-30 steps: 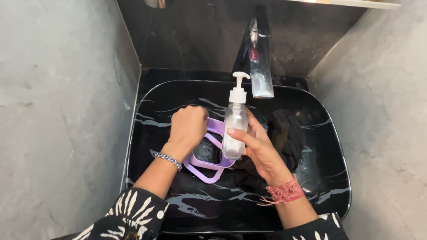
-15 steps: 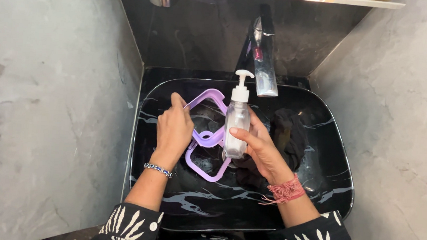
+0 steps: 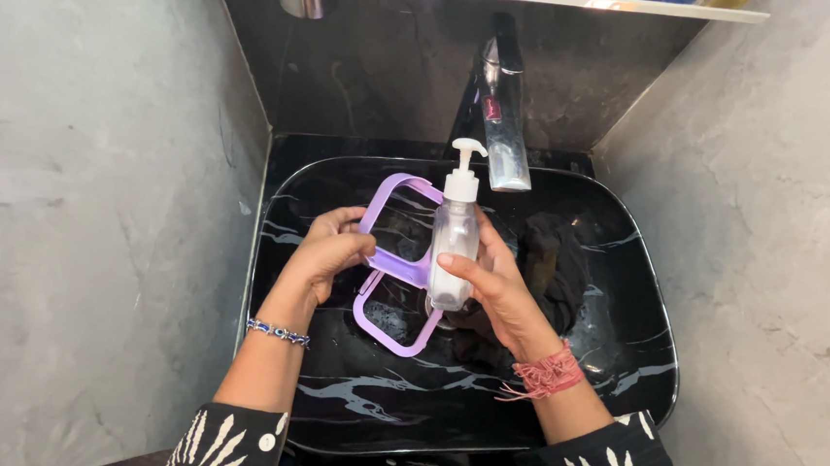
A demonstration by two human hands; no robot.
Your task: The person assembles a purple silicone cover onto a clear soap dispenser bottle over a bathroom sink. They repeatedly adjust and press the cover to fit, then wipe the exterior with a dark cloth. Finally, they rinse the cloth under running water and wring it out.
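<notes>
pump bottle (image 3: 454,250) right of hinged frame (image 3: 394,266), both over sink (image 3: 619,374), tap (image 3: 501,122) behind

Over a black sink (image 3: 619,374), the left hand (image 3: 328,254) grips a purple frame (image 3: 395,266); the right hand (image 3: 494,287) holds a clear pump bottle (image 3: 454,241) upright; a tap (image 3: 501,122) stands far.

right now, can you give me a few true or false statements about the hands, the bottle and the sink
1. The right hand holds a clear pump bottle upright. True.
2. The left hand holds a green sponge. False: it grips a purple plastic frame.
3. The sink is white. False: it is black with pale veins.
4. The tap stands behind the bottle, at the back of the sink. True.
5. Both wrists are bare. False: the left wears a beaded bracelet, the right a pink thread band.
</notes>
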